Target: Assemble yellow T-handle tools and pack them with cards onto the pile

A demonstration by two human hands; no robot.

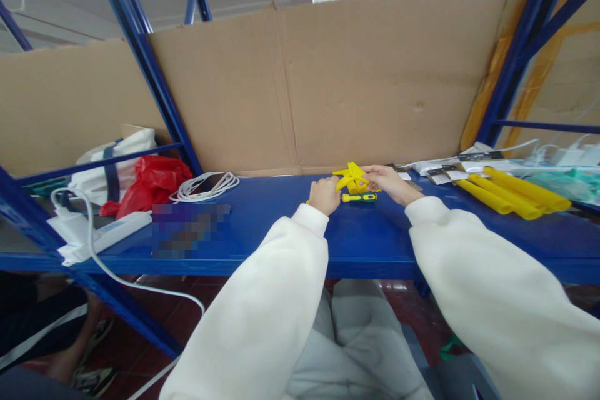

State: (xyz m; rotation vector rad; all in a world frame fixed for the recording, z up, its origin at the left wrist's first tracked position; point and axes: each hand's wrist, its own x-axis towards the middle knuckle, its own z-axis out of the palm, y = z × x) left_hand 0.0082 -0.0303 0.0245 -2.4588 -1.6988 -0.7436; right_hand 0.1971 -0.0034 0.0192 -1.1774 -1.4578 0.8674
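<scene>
A bright yellow angular piece (353, 177) is held between my two hands, just above the blue shelf (276, 225). My left hand (324, 195) has its fingers closed around the piece's left end. With fingertips pinched, my right hand (385, 181) grips its right side. Below the piece, a green and yellow screwdriver handle (360, 198) lies on the shelf between the hands. Fine details of the yellow piece are too small to make out.
Several yellow tubes (510, 194) lie at the right. To the left are a coiled white cable (206, 186), a red plastic bag (154, 181) and a power strip (112, 234). Cardboard (375, 81) stands behind. A person's leg (42, 325) shows at lower left.
</scene>
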